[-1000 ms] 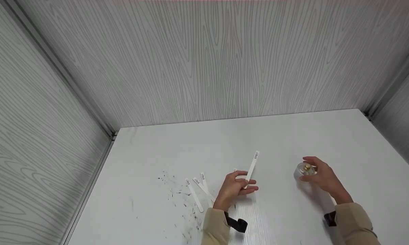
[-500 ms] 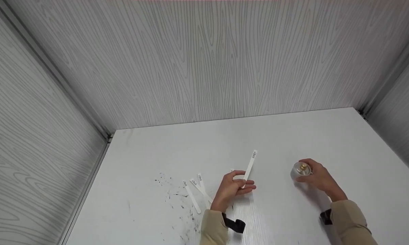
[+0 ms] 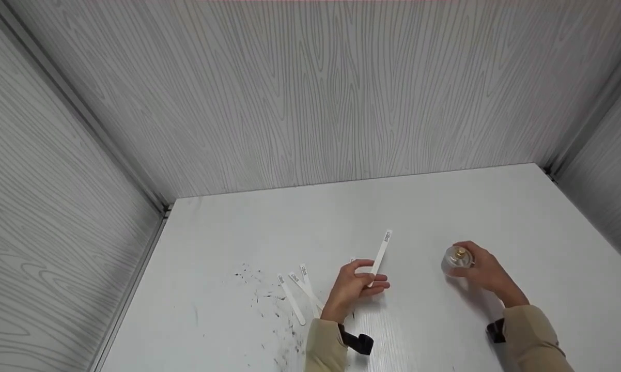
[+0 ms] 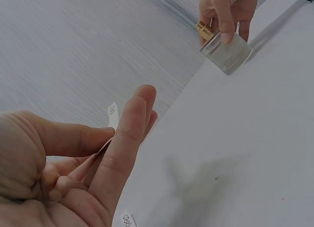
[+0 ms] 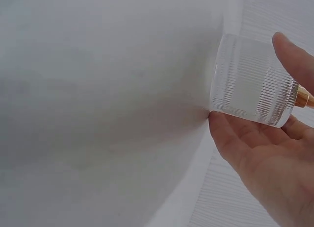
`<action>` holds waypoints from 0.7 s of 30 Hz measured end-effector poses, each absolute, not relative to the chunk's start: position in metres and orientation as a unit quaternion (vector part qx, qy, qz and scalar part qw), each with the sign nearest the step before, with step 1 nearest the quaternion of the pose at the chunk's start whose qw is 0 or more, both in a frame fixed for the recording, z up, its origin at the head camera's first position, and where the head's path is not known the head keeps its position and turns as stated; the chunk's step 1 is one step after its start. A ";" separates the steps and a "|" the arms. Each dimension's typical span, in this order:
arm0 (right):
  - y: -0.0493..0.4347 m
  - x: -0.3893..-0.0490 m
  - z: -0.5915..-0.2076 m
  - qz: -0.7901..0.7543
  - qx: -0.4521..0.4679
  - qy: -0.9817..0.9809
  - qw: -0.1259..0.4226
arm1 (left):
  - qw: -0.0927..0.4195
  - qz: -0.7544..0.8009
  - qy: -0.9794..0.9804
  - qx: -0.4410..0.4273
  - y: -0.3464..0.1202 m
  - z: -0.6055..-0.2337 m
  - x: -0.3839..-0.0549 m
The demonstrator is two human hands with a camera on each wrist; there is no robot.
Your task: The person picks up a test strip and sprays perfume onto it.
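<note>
My left hand pinches a white paper strip between thumb and fingers, its printed end pointing up and away. In the left wrist view, that strip's lettered tip shows beyond the thumb. To the right, my right hand grips a clear glass bottle with a gold-coloured neck. Ribbed glass shows on the bottle in the right wrist view, thumb on one side and fingers on the other. Whether its base touches the table, I cannot tell. Bottle and held strip are apart.
Several similar strips lie on the white table left of my left hand, some crossing. One more strip end shows behind that hand. Dark specks mark the table at left. Grey wood-grain panels stand behind and at the sides.
The head view has shifted slightly. Against the table, both hands, the pinched strip and the bottle keep nearly the same places.
</note>
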State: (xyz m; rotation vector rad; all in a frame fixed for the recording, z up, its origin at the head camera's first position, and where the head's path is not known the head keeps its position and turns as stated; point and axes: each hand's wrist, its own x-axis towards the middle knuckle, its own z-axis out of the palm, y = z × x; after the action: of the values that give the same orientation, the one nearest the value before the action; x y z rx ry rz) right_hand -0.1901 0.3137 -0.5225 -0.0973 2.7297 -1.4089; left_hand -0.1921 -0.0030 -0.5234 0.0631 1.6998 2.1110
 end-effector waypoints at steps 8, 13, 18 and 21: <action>0.316 -0.192 -0.513 -0.542 -0.005 0.838 0.066 | 0.215 0.757 0.617 0.023 -0.004 -0.524 -0.193; 0.320 -0.195 -0.506 -0.629 0.023 0.772 0.085 | 0.212 0.759 0.615 0.023 -0.005 -0.525 -0.193; 0.323 -0.196 -0.503 -0.700 0.064 0.708 0.064 | 0.211 0.762 0.612 0.031 -0.004 -0.526 -0.193; 0.325 -0.195 -0.502 -0.762 0.069 0.642 0.056 | 0.211 0.765 0.608 0.031 -0.004 -0.527 -0.192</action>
State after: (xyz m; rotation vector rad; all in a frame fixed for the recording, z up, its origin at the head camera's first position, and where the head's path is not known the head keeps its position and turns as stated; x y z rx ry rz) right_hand -0.1948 0.3253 -0.5018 0.2089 1.9478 -2.3113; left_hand -0.1923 -0.0040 -0.5270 0.0850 1.6891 2.1246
